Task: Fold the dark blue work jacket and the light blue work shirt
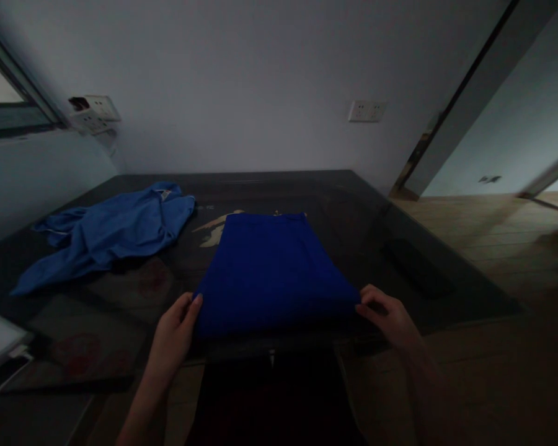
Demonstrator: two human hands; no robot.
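Observation:
A dark blue piece of fabric (272,272), folded into a rough panel that is wider at the near end, lies on the dark table; which garment it is, I cannot tell. My left hand (179,325) pinches its near left corner between thumb and fingers. At the near right corner, my right hand (385,313) grips the cloth the same way. The near edge is stretched between both hands by the table's front edge. Farther left lies a crumpled lighter blue garment (121,223) with a small white label, apart from my hands.
The dark table (270,186) reaches back to the wall. On its right lies a dark oblong object (416,266). At the left edge sits a white device (2,341) with a cable plugged in. Wall sockets (367,111) are above the table; wooden floor lies to the right.

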